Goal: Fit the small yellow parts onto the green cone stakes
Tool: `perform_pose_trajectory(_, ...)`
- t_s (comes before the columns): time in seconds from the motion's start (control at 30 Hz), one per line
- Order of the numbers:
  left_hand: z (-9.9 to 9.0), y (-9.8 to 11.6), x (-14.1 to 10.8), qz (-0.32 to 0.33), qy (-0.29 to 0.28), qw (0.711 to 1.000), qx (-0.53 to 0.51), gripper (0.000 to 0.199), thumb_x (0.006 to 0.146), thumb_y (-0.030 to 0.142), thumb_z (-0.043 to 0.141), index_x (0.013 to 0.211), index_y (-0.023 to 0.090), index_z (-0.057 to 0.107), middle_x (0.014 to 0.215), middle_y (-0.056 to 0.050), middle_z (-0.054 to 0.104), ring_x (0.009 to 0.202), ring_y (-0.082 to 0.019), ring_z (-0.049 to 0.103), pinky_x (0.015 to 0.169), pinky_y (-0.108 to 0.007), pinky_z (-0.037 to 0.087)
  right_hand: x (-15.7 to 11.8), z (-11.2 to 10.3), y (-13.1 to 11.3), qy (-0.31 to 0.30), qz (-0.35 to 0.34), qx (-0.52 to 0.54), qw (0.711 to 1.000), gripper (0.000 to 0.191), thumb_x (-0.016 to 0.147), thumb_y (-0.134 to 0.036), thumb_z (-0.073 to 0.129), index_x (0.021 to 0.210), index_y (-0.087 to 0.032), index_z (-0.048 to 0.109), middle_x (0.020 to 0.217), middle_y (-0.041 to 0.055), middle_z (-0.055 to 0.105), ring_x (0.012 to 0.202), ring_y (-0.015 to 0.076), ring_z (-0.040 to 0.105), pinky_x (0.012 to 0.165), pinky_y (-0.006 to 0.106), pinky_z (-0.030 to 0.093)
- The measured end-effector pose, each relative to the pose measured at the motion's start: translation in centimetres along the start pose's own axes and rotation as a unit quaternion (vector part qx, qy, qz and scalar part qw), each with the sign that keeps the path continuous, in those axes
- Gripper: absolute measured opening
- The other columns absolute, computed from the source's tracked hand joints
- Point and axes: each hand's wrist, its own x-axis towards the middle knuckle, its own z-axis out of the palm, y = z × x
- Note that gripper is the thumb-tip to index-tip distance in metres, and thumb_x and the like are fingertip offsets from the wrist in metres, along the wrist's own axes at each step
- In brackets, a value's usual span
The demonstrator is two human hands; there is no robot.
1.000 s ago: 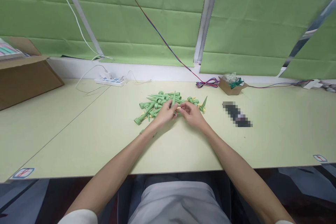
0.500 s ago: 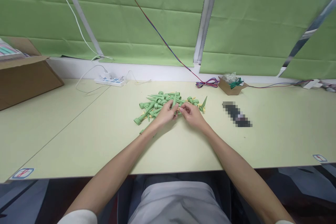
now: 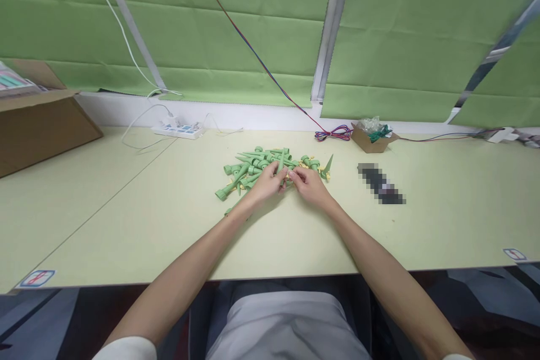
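Observation:
My left hand (image 3: 269, 182) is closed around a green plastic watering spike (image 3: 281, 158), its narrow tip pointing up and away. Close beside it, my right hand (image 3: 312, 184) is closed in a pinch against the spike's side. A small yellow piece shows between the fingertips of both hands, mostly covered by them. Behind and left of the hands lies a loose pile of similar green spikes (image 3: 241, 170) with capped ends. Small yellow pieces (image 3: 328, 176) are scattered among them and to the right. Another green spike (image 3: 228, 212) is partly hidden under my left forearm.
A cardboard box (image 3: 42, 132) stands at far left. A white power strip (image 3: 179, 130) and a bundled red-blue cable (image 3: 333, 134) lie along the back. Right of the cable is a small open carton (image 3: 371, 143). A blurred-out dark object (image 3: 381, 184) lies on the right.
My right fingertips have shifted slightly at the yellow piece beside the spike. The left hand keeps its hold, and the pile is unchanged.

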Motion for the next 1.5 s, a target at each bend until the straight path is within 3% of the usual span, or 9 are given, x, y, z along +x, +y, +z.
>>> perform_pose_trajectory(0.23,-0.08,0.03,0.06,-0.008,0.01,1.0,-0.023,0.037,0.091,0.043,0.064,0.075,0.021,0.039,0.061,0.003,0.051,0.046,-0.009,0.046,0.045,-0.024,0.033,-0.17,0.19,0.26,-0.004,0.006,0.058,0.998,0.019,0.092,-0.039,0.057,0.093,-0.021,0.059,0.08,0.003,0.065,0.068,0.0181,0.057,0.065,0.031,0.045)
perform_pose_trajectory(0.7,-0.02,-0.07,0.02,-0.004,0.004,1.0,-0.009,0.035,0.09,0.04,0.065,0.076,0.021,0.039,0.06,0.004,0.048,0.047,-0.009,0.046,0.045,-0.023,0.034,-0.22,0.04,-0.1,-0.016,0.012,0.04,0.999,0.017,0.091,-0.035,0.055,0.083,-0.021,0.057,0.069,0.0006,0.061,0.059,0.0158,0.05,0.058,0.03,0.039)
perform_pose_trajectory(1.0,-0.06,0.09,-0.12,-0.029,-0.012,0.998,-0.053,0.035,0.09,0.04,0.066,0.076,0.021,0.04,0.063,0.003,0.049,0.05,-0.01,0.049,0.046,-0.023,0.035,-0.26,-0.09,-0.29,-0.023,0.0,0.02,1.0,0.023,0.094,-0.036,0.051,0.079,-0.021,0.058,0.067,0.0002,0.06,0.057,0.0148,0.045,0.056,0.029,0.034)
perform_pose_trajectory(1.27,-0.11,0.21,-0.21,-0.039,-0.031,0.997,-0.064,0.025,0.093,0.032,0.059,0.077,0.019,0.044,0.066,0.001,0.05,0.051,-0.01,0.049,0.047,-0.024,0.037,-0.21,-0.26,-0.56,-0.034,-0.012,0.002,0.999,0.028,0.097,-0.036,0.048,0.078,-0.02,0.061,0.065,0.0002,0.058,0.058,0.0149,0.043,0.058,0.029,0.032)
perform_pose_trajectory(1.5,-0.18,0.21,-0.06,-0.041,-0.027,0.996,-0.077,0.029,0.092,0.035,0.063,0.077,0.02,0.043,0.066,0.002,0.051,0.051,-0.009,0.049,0.048,-0.024,0.039,-0.26,-0.21,-0.52,-0.031,-0.013,0.005,0.999,0.033,0.099,-0.042,0.046,0.08,-0.021,0.063,0.07,0.0023,0.063,0.061,0.0166,0.048,0.06,0.03,0.036)
